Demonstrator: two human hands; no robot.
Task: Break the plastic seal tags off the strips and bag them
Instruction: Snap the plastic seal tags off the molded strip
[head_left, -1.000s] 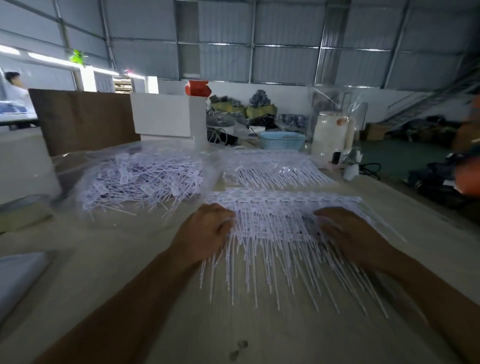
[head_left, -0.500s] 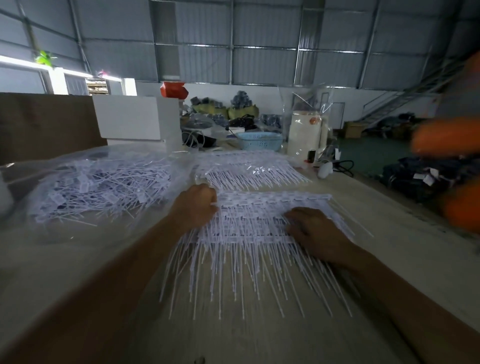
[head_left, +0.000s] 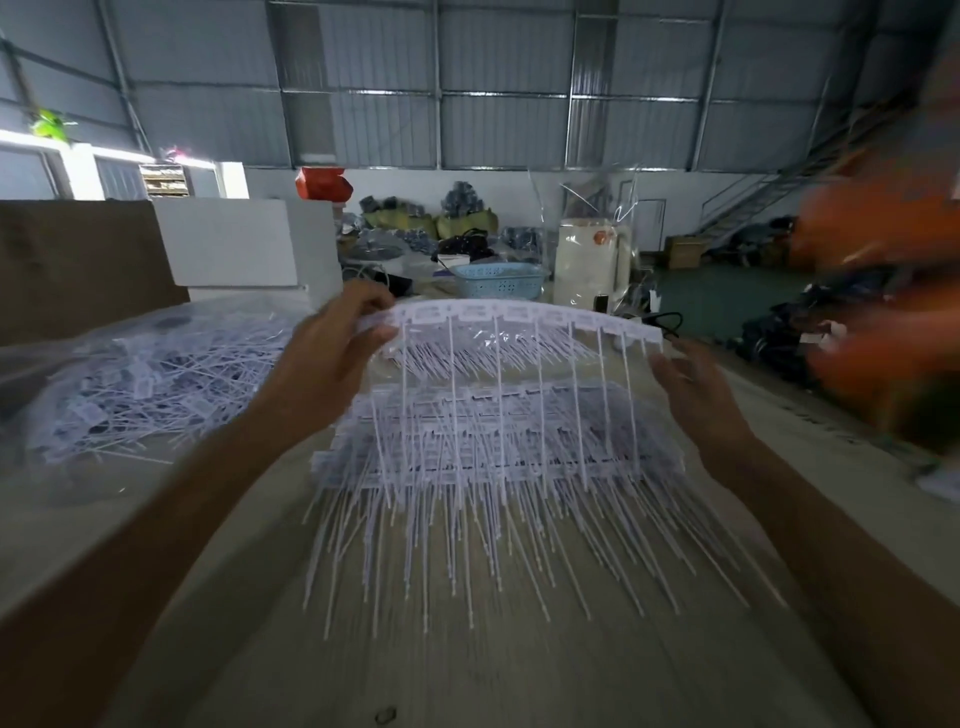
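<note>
Both hands gripping one strip of seal tags (head_left: 511, 317) by its ends, lifted above stack of strips (head_left: 498, 447) on table (head_left: 467, 670).
Left hand (head_left: 327, 358) pinching left end, right hand (head_left: 693, 387) curled on right end, well apart. Strip's long axis left-right, bowed upward; tag tails hanging down toward viewer. Best snapped with a twist near the header bar, tails kept untangled. Bag of loose tags (head_left: 140, 379) waiting at left.

The scene is dim; daylight glares from the windows (head_left: 31, 171) at upper left. Edges bend, and an orange shape (head_left: 883, 291) at right is motion-blurred.
</note>
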